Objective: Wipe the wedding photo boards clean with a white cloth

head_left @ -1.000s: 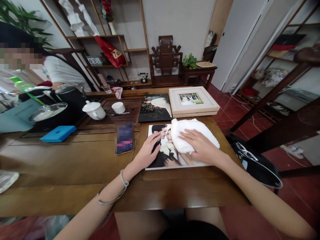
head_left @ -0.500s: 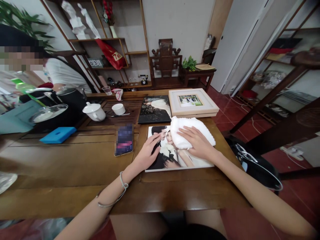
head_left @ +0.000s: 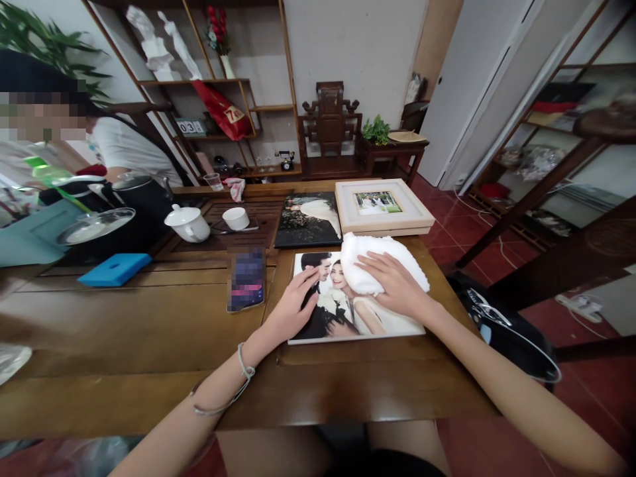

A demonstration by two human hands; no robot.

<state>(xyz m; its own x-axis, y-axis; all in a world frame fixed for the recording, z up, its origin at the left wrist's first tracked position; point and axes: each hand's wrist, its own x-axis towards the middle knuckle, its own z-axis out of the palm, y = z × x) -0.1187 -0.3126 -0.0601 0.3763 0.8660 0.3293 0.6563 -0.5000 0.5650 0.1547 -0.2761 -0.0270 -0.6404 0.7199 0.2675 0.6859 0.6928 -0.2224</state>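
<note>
A glossy photo panel (head_left: pixel 342 318) with a couple's portrait lies flat near the table's front edge. My left hand (head_left: pixel 298 298) rests on its left part, fingers stretched out and holding nothing. Over the panel's upper right lies a thick, bunched white towel (head_left: pixel 360 248). My right hand (head_left: pixel 392 281) presses on this towel, with the fingers across its top and the thumb side by its lower edge. The towel covers that corner of the portrait. Behind the panel are a dark photo panel (head_left: pixel 303 225) and a pale framed photo (head_left: pixel 345 205) on a box-like base.
A phone (head_left: pixel 247 281) lies left of the panel. Further left are a lidded white teapot (head_left: pixel 189 225), a white cup (head_left: pixel 236 218), a blue block (head_left: pixel 115 269) and a glass-lidded pot (head_left: pixel 97 225). A person (head_left: pixel 129 142) is across the table. A black bag (head_left: pixel 501 324) stands beyond the right edge.
Both hands and the towel keep almost the same place on the panel. The whole view has shifted very slightly.
</note>
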